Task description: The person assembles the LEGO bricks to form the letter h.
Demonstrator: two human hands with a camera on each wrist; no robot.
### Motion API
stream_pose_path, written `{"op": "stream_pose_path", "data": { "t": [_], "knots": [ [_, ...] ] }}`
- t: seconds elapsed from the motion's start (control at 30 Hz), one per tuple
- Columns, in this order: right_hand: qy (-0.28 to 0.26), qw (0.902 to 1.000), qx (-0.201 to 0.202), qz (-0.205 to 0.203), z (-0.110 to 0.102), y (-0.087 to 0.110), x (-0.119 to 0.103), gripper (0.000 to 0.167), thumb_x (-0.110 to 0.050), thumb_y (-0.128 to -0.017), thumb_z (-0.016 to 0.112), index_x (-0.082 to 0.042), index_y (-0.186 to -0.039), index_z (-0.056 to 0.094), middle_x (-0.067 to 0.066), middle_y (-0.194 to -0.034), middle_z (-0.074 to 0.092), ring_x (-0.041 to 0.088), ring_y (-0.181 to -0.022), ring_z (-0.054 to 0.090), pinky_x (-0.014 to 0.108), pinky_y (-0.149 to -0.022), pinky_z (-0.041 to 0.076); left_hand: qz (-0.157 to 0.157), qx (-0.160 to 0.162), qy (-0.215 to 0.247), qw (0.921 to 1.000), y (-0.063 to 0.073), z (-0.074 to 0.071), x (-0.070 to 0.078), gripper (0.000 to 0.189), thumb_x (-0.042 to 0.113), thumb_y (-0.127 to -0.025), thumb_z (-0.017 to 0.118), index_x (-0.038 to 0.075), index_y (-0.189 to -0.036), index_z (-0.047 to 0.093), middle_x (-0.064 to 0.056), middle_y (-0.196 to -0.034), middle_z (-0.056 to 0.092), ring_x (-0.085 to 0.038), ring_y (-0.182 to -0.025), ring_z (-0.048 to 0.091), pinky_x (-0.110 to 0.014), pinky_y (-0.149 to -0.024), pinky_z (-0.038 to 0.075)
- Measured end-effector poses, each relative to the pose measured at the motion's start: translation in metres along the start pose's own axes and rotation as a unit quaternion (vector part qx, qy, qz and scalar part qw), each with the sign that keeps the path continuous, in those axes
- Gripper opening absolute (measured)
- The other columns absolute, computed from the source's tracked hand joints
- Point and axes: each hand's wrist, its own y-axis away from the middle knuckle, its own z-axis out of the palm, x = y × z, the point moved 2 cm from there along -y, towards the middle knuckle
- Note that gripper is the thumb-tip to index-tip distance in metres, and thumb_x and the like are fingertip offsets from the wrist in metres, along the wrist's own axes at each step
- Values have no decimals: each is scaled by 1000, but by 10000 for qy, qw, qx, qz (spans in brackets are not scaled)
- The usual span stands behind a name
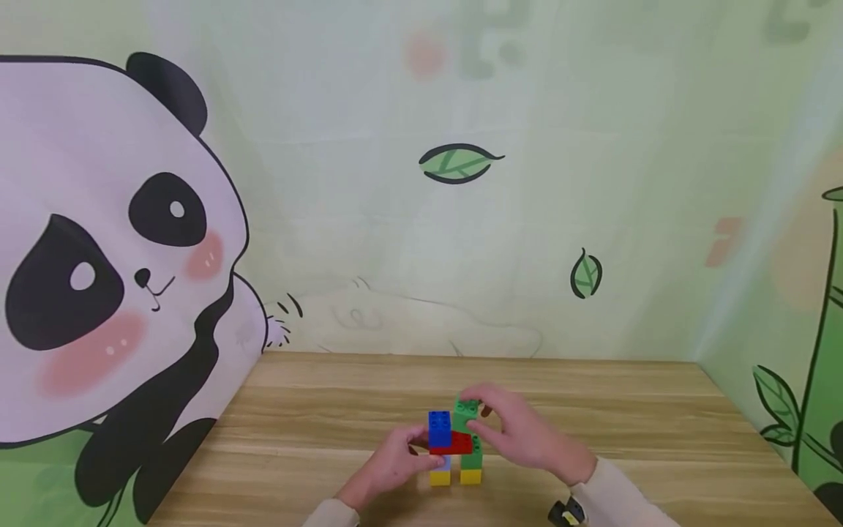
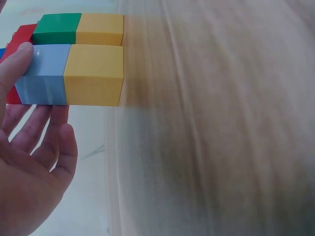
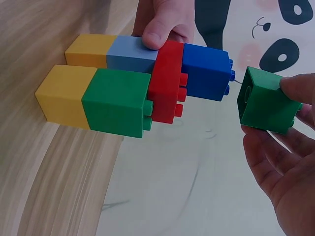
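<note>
A small toy-brick structure stands on the table. Two yellow bricks form its feet, with a light blue brick on one and a green brick on the other. Across their tops lies a red brick, and a dark blue brick sits on its left end. My left hand grips the structure at the light blue brick, thumb on its near face. My right hand pinches a second green brick, held apart above the red brick's right side, its hollow underside turned toward the structure.
The wood-grain table extends around the structure. Behind it rises a pale wall printed with a large panda and leaves. A black device is on the right wrist.
</note>
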Motion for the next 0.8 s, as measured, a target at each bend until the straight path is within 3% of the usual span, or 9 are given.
{"op": "stream_pose_path", "data": {
  "t": [0.5,0.8],
  "knots": [
    [9,9998,-147,-119,6,0,4,33,-15,-91,64,-10,-122,53,-2,-118,59,13,-101,56,26,-79,51,95,63,-49,9999,-2,1,-4,29,29,-82,75,19,-108,67,9,-96,67,-12,-91,60,-30,-77,48],
    [-48,9997,-232,51,6,0,3,32,-19,-93,62,-13,-123,53,-3,-120,58,12,-102,56,26,-80,50,122,61,-16,9999,-2,0,-2,31,27,-82,75,15,-109,66,7,-96,68,-14,-91,59,-30,-76,48]
  ]
}}
